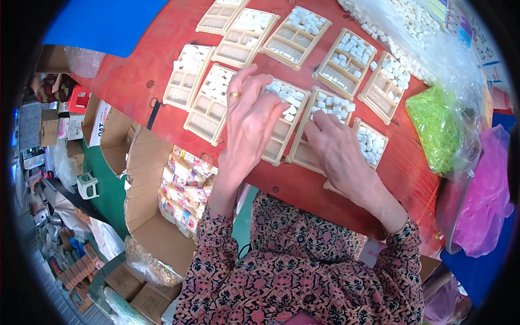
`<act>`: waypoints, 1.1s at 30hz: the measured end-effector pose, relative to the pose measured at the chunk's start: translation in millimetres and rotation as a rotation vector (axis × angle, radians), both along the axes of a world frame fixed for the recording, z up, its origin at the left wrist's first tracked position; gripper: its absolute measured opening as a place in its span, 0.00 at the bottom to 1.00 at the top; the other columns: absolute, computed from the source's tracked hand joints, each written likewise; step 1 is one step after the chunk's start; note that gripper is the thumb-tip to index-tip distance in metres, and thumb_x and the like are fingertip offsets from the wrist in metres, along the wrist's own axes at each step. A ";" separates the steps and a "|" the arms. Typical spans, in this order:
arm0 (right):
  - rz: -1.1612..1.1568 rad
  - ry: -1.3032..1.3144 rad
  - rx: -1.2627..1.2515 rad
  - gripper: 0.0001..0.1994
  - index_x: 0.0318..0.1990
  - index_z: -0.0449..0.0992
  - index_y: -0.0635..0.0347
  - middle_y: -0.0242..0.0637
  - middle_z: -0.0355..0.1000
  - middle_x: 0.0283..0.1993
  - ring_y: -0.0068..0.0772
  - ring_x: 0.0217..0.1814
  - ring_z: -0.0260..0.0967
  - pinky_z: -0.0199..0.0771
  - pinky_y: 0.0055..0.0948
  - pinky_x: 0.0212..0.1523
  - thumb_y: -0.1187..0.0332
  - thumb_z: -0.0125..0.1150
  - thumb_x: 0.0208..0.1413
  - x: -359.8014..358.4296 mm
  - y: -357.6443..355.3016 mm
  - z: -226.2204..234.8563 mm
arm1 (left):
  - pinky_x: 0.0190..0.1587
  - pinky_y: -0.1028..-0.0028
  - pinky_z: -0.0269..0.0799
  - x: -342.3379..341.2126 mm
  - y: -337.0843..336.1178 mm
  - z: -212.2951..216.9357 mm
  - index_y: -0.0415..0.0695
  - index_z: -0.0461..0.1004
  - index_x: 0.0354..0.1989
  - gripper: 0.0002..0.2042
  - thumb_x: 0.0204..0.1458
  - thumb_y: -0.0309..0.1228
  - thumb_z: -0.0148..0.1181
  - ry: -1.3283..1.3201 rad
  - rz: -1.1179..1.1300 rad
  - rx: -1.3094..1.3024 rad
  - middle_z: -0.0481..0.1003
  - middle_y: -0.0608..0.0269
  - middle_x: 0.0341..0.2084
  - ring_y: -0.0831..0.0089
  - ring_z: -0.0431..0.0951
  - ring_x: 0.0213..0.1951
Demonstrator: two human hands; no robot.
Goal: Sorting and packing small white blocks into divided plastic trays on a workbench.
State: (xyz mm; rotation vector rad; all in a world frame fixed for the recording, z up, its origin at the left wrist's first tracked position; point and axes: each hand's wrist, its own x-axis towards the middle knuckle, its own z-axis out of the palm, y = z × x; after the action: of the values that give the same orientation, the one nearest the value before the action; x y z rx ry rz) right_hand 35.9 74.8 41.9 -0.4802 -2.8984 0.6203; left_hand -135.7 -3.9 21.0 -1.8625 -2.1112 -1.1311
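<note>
Several beige divided trays lie on a red table, with small white marshmallow-like pieces in their larger compartments. My left hand point(252, 116), a ring on one finger, hovers over a middle tray point(280, 138). Its thumb and forefinger come together near the white pieces point(292, 96); whatever lies between them is too small to make out. My right hand point(340, 151) reaches into the neighbouring tray point(304, 145), fingers bunched just below its white pieces point(331, 103). What those fingertips hold, if anything, is hidden. Part of another filled tray point(371, 144) shows beside my right wrist.
A large clear bag of white pieces point(403, 27) lies at the far right of the table point(146, 59). Nearer are a bag of green shreds point(433, 127) and a pink plastic bag point(485, 197). An open carton point(149, 187) with small packets point(184, 189) stands below the left edge.
</note>
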 end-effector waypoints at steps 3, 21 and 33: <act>0.001 0.003 0.014 0.13 0.32 0.67 0.68 0.45 0.62 0.37 0.44 0.42 0.66 0.71 0.37 0.36 0.81 0.57 0.34 0.3 0.9 -3.7 | 0.48 0.59 0.66 0.8 12.9 -7.8 0.36 0.76 0.27 0.06 0.39 0.21 0.67 -0.015 -0.022 -0.014 0.72 0.54 0.39 0.49 0.68 0.52; -0.016 0.020 0.068 0.12 0.31 0.69 0.69 0.44 0.64 0.35 0.40 0.40 0.68 0.73 0.32 0.33 0.81 0.59 0.32 -2.0 2.6 -5.5 | 0.54 0.56 0.63 -3.0 7.6 -3.4 0.36 0.76 0.27 0.05 0.39 0.16 0.61 -0.030 -0.041 -0.129 0.72 0.50 0.41 0.46 0.64 0.56; -0.008 0.023 0.063 0.12 0.31 0.69 0.68 0.44 0.63 0.35 0.40 0.39 0.67 0.72 0.32 0.33 0.81 0.58 0.33 -1.5 1.7 -6.0 | 0.55 0.57 0.67 0.4 -11.9 -4.6 0.37 0.77 0.40 0.12 0.46 0.19 0.61 -0.017 -0.067 -0.149 0.72 0.50 0.49 0.45 0.61 0.61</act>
State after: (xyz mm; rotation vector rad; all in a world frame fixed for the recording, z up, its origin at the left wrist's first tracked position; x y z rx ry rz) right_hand 34.4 76.5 35.8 -0.4732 -2.8827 0.5284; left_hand -135.3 -15.7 16.5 -2.0076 -2.2143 -1.0323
